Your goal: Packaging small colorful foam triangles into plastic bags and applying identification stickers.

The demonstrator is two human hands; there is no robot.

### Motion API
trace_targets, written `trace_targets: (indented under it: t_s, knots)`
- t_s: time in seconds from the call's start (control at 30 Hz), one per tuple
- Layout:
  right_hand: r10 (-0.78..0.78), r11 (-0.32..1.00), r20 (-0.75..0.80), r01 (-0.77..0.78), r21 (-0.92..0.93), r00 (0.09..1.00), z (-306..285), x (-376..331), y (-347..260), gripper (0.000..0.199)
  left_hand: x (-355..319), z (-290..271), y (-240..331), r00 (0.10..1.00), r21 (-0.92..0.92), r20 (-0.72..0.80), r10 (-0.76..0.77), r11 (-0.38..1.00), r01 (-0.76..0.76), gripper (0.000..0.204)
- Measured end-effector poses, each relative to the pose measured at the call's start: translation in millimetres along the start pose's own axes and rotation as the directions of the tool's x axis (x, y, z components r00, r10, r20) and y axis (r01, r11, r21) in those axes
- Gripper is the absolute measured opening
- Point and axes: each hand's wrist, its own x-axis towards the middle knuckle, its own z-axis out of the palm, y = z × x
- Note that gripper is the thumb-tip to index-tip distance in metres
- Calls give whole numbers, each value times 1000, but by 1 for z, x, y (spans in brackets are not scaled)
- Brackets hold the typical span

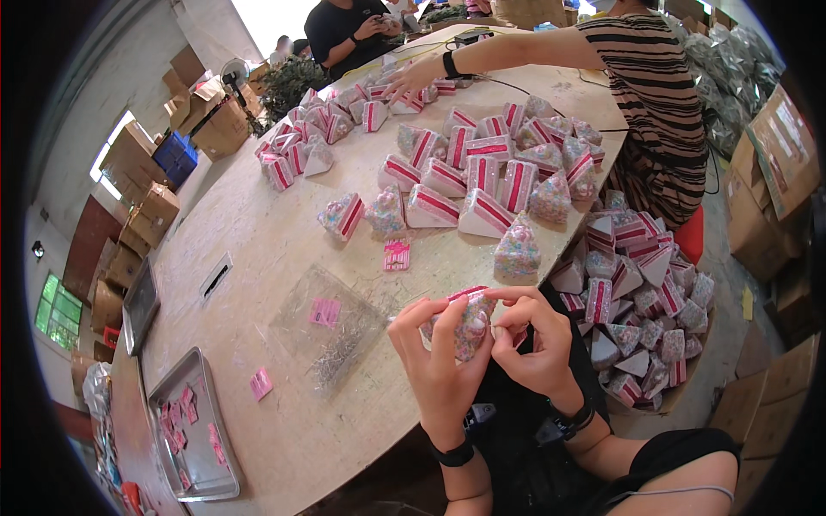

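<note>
Left hand (437, 361): clamped on slice (471, 325).
Right hand (535, 348): fingertips pinched together at slice's right side; pinched item indistinct.
Slice position: between hands, at near right table (245, 314) edge.
Bag (354, 311): left of hands; contains pins (335, 359).
Tray (204, 473): near left; holds pink tags (175, 427).

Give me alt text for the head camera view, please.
The person's left hand holds a sprinkled cake-like wedge, the right hand against it, by a table. More wedges crowd its far side and heap up at right; a metal tray of pink tags lies at left; a co-worker reaches across.
</note>
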Motion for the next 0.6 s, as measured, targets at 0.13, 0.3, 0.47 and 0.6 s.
trace_targets:
  t_s: [0.13, 0.3, 0.47, 0.6]
  knots:
    - [-52, 998, -16, 51, -24, 999, 2, 1, 0, 19, 0, -1, 0, 1000, 10, -7, 7, 1000, -7, 51]
    - [-141, 982, 16, 142, -126, 990, 2, 1, 5, 20, 0, -3, -1, 1000, 26, 26, 15, 1000, -15, 49]
    - [-215, 925, -22, 196, -327, 976, -3, 10, -10, 21, 3, 5, 2, 998, -8, 49, 37, 999, -37, 47]
    - [-312, 880, 38, 304, -365, 949, 9, 2, 0, 21, -2, -4, -7, 999, 49, 39, 23, 998, -25, 44]
